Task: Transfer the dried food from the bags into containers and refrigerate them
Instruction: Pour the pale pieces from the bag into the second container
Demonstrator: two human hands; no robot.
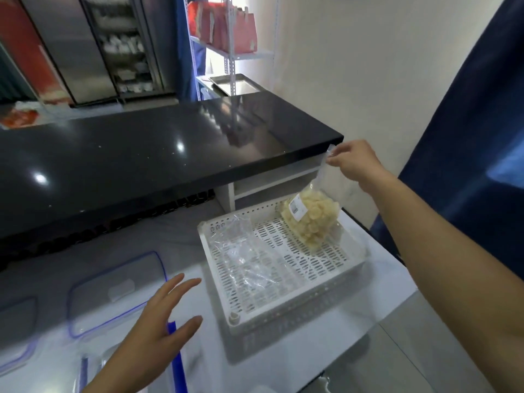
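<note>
My right hand (350,161) pinches the top edge of a clear bag of pale dried food (313,218) with a white label, and the bag hangs over the far right corner of a white perforated basket (354,268). An empty clear plastic bag (241,251) lies crumpled in the basket's left half. My left hand (161,319) hovers open, fingers spread, above the white table just left of the basket. A clear container lid with a blue rim (113,293) lies flat to its left, and part of another container (175,358) sits under the hand.
A glossy black counter (156,154) runs across the back above the white table (368,364). Another blue-rimmed lid (14,336) sits at the far left. A steel refrigerator (85,46), a shelf with red bags (226,29) and a metal tray (235,83) stand behind. A blue curtain (467,137) hangs on the right.
</note>
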